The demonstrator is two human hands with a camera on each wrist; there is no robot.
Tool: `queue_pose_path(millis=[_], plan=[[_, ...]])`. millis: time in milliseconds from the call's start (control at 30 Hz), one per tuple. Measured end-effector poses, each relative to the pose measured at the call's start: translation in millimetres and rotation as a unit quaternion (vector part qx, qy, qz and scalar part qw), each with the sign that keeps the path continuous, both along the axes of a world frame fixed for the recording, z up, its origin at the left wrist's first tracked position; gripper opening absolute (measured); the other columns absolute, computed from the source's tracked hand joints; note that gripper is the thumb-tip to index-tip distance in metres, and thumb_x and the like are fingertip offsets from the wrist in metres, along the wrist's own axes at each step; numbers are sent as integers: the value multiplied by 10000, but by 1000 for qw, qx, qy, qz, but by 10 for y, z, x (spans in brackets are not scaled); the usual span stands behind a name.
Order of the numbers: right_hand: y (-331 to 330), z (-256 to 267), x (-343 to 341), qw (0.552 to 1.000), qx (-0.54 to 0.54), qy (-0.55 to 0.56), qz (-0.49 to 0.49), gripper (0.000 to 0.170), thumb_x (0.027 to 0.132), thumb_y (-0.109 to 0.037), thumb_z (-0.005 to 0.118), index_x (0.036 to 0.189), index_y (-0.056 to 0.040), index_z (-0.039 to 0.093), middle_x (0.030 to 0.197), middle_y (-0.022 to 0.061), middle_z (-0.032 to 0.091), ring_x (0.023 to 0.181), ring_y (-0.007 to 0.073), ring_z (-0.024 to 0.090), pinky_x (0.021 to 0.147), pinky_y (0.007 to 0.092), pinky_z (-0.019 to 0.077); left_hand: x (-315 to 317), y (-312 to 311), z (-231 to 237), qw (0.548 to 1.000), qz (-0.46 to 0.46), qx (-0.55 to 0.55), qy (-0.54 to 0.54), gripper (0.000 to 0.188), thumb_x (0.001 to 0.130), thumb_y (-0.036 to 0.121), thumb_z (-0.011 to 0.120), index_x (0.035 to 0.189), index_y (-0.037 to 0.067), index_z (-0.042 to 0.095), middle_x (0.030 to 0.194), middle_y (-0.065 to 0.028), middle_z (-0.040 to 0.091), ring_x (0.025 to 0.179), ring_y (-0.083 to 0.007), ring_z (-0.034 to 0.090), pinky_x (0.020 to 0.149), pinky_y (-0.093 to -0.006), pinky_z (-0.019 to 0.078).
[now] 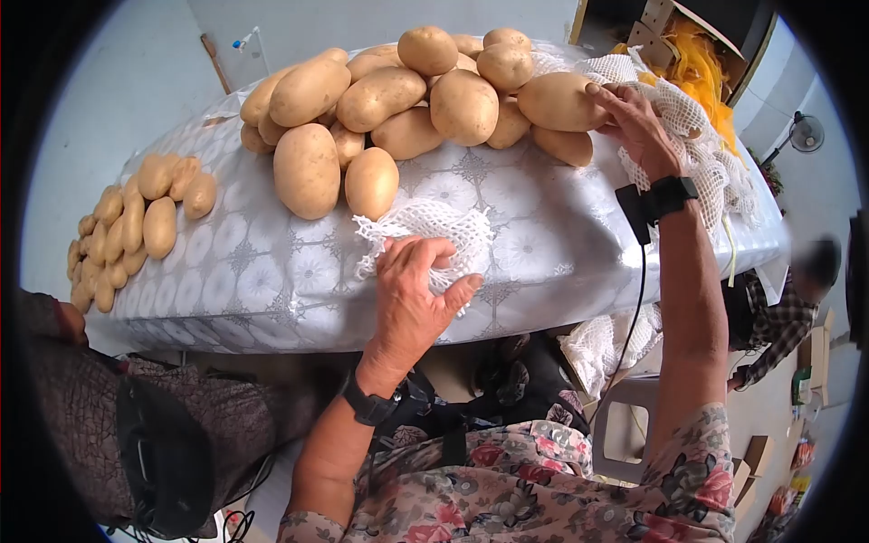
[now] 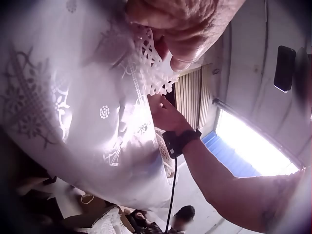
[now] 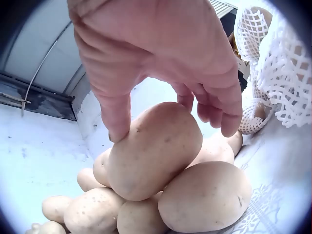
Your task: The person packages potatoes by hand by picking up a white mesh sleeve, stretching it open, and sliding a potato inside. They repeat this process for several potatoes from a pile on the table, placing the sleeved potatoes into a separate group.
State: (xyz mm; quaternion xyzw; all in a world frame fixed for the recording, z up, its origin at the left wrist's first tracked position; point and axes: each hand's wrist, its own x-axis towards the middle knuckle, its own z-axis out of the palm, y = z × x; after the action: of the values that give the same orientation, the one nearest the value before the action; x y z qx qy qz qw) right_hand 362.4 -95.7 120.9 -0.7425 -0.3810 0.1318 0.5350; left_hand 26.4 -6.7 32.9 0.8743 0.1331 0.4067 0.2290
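Note:
At the right end of the big potato pile, my right hand (image 1: 641,134) grips a large potato (image 1: 559,100) between thumb and fingers. The right wrist view shows this potato (image 3: 155,152) resting over other potatoes (image 3: 204,197), with the thumb on one side and the fingers on the far side. Nearer the table's front edge, my left hand (image 1: 412,288) holds a white foam net sleeve (image 1: 457,228) with curled fingers. Part of the net (image 2: 155,78) shows beside the fingers in the left wrist view; the fingertips are partly hidden.
A patterned silvery cloth (image 1: 529,244) covers the table. Smaller potatoes (image 1: 134,222) lie at the left. Several foam nets (image 1: 715,167), some holding potatoes, sit at the right end, near yellow netting (image 1: 701,59). A cable (image 1: 634,317) hangs from my right wrist. Another person (image 1: 792,312) is at the right.

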Motion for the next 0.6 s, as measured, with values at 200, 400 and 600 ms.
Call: queue_pose_path(millis=[200, 400, 600], plan=[[5, -5, -147, 996, -16, 8, 90, 834, 671, -447, 786, 1281, 19, 460, 1094, 156, 597, 1012, 212, 590, 878, 341, 488, 80, 9, -111, 995, 39, 89, -5, 188, 710, 66, 659, 877, 51, 575, 860, -94, 575, 880, -291, 533, 854, -410, 403], [-49, -34, -555, 995, -36, -88, -13, 868, 591, -369, 778, 1280, 45, 450, 1096, 176, 596, 982, 256, 602, 848, 327, 488, 63, 39, -125, 998, 30, 49, -24, 159, 719, 6, 608, 867, 35, 557, 857, -104, 590, 860, -306, 543, 819, -412, 428], [-333, -194, -806, 999, -22, -14, 23, 877, 573, -362, 774, 1259, 82, 457, 1078, 193, 591, 980, 257, 589, 864, 328, 468, 23, 49, -99, 999, 14, -8, -40, 141, 751, 54, 644, 846, 33, 541, 805, -101, 594, 801, -317, 553, 790, -416, 435]])
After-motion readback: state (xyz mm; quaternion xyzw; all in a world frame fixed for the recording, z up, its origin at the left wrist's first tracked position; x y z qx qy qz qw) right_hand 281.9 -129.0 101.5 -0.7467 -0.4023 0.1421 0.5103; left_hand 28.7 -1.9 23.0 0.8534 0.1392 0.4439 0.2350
